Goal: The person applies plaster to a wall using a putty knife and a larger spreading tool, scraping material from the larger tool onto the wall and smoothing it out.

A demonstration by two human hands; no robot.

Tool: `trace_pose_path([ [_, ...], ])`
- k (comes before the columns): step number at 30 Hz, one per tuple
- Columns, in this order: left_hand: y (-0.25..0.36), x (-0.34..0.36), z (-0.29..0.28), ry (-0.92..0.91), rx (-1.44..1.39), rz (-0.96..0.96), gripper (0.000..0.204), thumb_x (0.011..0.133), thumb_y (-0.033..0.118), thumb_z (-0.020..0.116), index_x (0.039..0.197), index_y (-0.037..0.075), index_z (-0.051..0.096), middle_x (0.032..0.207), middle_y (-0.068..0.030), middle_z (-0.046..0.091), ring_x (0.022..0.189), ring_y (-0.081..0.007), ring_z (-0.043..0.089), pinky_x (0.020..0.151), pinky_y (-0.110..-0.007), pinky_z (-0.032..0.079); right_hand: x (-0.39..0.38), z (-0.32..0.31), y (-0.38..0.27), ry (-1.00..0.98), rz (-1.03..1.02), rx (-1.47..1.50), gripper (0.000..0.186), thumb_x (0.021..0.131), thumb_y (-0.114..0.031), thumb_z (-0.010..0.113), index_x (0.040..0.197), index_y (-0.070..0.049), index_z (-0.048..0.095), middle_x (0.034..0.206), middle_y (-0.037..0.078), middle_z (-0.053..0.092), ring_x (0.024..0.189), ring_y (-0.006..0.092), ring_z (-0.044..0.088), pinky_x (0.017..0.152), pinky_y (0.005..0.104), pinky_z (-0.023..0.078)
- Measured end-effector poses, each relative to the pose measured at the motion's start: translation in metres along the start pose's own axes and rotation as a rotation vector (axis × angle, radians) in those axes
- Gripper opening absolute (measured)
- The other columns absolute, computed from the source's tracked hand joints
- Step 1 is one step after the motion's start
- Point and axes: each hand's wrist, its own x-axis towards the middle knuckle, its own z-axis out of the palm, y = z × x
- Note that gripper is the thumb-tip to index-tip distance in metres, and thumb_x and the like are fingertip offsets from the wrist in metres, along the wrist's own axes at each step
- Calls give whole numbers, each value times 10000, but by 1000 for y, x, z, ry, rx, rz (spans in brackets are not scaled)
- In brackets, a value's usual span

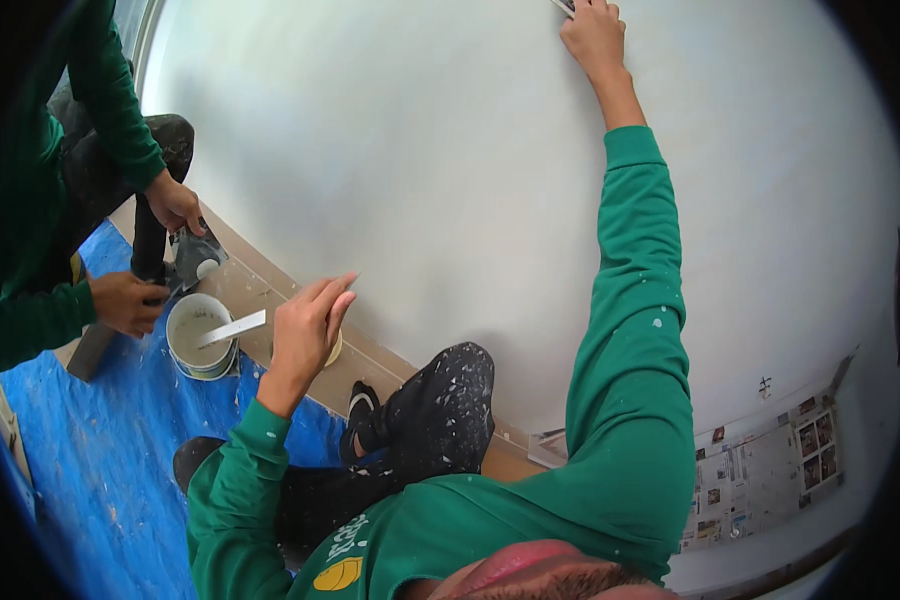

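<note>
High up, my right hand [595,38] is closed round a thin flat tool [564,8] at the white wall [450,150]; the picture's top edge cuts most of the tool off. My left hand [308,328] is raised lower down, near the wall, fingers pressed together. A thin pale tip shows at its fingertips, too small to name. Left of that hand stands a white bucket [175,345] of pale paste, with a white flat stick [238,328] leaning in it. Partly behind the hand is a small pale yellow round thing [334,350].
At the left a co-worker in green sits by the bucket, holding a wide dark putty knife [196,258] with white paste on it. Blue plastic sheeting [110,440] covers the floor, brown board [255,290] runs along the wall's foot, and newspaper sheets [760,475] lie at the lower right.
</note>
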Motion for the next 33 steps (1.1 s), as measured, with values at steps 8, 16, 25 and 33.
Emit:
trace_pose_path([
  [8,-2,3,4,11,-21,-23,228,951,192,634,1122,58,704,928,-121,692,755,-301,666,653,-370,528,-124,52,-82,-83,-52,-62,267,776,-127,637,1016,-9,640,1057,117,589,983,317,558,786,474,475],
  [16,-1,0,-5,-5,32,-46,236,951,192,636,1127,47,700,904,-122,688,726,-298,657,628,-375,519,-228,84,-168,-223,-29,49,358,783,-112,659,1110,24,605,1071,116,570,971,289,533,785,425,441],
  [25,-2,-5,-9,41,3,-49,233,963,192,622,1117,37,701,918,-140,687,706,-313,649,625,-382,509,-310,106,-231,-339,-11,183,368,783,-95,647,1126,28,598,1069,109,563,982,285,529,803,428,441],
  [33,-18,-10,-17,130,-187,-400,373,1052,310,489,1080,-7,684,832,-103,679,711,-237,643,661,-358,471,-327,101,-245,-452,128,644,320,840,-55,590,1150,23,596,1053,164,581,1016,327,550,860,441,458],
])
